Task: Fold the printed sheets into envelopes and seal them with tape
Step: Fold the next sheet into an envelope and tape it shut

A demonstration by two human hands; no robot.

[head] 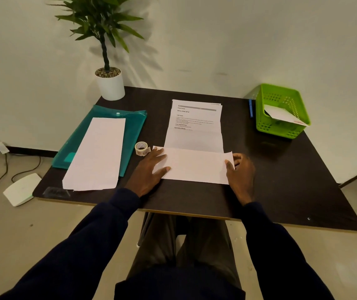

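Note:
A printed sheet (pixel 194 131) lies at the middle of the dark table, its near third folded up into a white flap (pixel 197 165). My left hand (pixel 149 172) presses flat on the flap's left end with straight fingers. My right hand (pixel 240 172) holds the flap's right edge, thumb on top and fingers curled behind it. A roll of clear tape (pixel 141 148) stands just left of the fold, beside my left fingertips. Left of it, a stack of blank-side-up sheets (pixel 97 154) rests on a teal plastic folder (pixel 134 126).
A green basket (pixel 266 126) with a folded paper inside sits at the back right, a blue pen (pixel 250 108) beside it. A potted plant (pixel 110 85) stands at the back left corner. The dark table (pixel 292 180) ends near my lap.

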